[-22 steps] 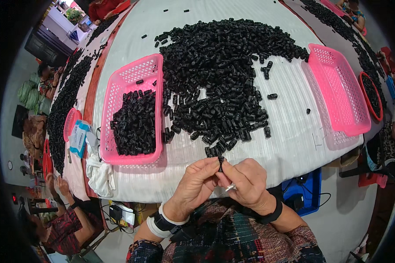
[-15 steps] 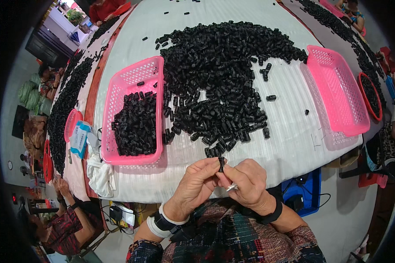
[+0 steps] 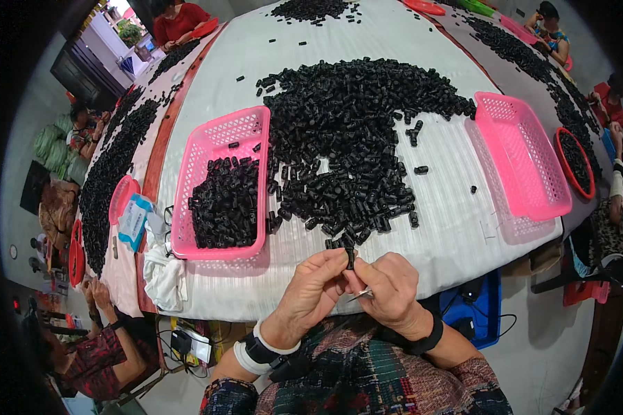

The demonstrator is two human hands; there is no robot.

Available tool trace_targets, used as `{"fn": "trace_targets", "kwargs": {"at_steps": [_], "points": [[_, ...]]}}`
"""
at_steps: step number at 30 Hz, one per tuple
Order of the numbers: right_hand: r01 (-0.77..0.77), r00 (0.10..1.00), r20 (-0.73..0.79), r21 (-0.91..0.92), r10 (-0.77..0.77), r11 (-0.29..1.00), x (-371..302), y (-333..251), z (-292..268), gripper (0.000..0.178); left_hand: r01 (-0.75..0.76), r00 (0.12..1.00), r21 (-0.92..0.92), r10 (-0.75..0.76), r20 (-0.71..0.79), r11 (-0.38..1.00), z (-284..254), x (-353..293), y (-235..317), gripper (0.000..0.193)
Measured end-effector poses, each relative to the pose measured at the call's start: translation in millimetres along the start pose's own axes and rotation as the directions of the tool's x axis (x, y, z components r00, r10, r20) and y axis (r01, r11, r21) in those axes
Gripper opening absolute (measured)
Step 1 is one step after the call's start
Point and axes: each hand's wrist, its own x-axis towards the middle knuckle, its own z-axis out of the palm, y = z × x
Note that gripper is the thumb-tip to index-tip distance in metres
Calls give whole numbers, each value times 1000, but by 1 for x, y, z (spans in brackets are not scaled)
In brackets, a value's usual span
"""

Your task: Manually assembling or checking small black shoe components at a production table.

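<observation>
My left hand (image 3: 310, 293) pinches a small black cylindrical part (image 3: 351, 258) at the near edge of the white-covered table (image 3: 457, 228). My right hand (image 3: 392, 288) touches the same part and grips a thin metal tool (image 3: 361, 295) between its fingers. Both hands meet just below a big heap of black parts (image 3: 356, 138) in the middle of the table. A pink basket (image 3: 218, 145) partly filled with black parts stands to the left of the heap. Another pink basket (image 3: 522, 155), holding nothing I can see, stands to the right.
White cloth (image 3: 163, 270) and a blue packet (image 3: 133, 220) lie at the table's left edge, beside a red tray (image 3: 121, 196). More black parts cover neighbouring tables (image 3: 107, 173). Other people sit at the lower left (image 3: 90, 346), far left, top and right. A blue box (image 3: 474, 304) and cables lie below.
</observation>
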Motion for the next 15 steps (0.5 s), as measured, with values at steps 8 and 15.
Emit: {"fn": "trace_targets", "kwargs": {"at_steps": [8,15], "points": [[47,999,10,-29,-47,998,2,-2,-4,34,1,999,-13,-1,53,1000,1,-3,0,18],[56,996,69,-21,-54,998,2,-4,-5,47,0,997,4,0,82,1000,7,-7,4,17]]}}
